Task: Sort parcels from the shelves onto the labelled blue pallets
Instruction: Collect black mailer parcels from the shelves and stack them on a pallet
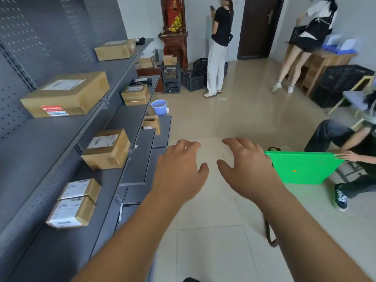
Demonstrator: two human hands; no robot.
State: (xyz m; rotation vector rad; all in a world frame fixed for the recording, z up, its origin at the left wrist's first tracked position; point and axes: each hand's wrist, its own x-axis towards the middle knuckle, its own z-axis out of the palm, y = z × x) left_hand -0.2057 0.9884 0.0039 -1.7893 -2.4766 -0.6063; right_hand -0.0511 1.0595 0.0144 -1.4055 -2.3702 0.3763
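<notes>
Grey metal shelves point(50, 143) run along the left wall with several taped cardboard parcels on them. A large parcel point(65, 94) lies on an upper shelf, a smaller one point(106, 151) sits a level lower, and a labelled parcel point(75, 202) lies lowest and nearest. My left hand point(179, 165) and my right hand point(242, 159) stretch out side by side over the tiled floor, palms down, fingers relaxed, holding nothing. Both hands are to the right of the shelves, clear of every parcel. No blue pallet is in view.
A seated person at right holds a green board point(301, 169) upright on the floor. Two people stand at the back near black crates point(191, 80) and a wooden desk point(323, 60). A blue bucket point(159, 106) stands by the shelf end. Tiled floor lies ahead.
</notes>
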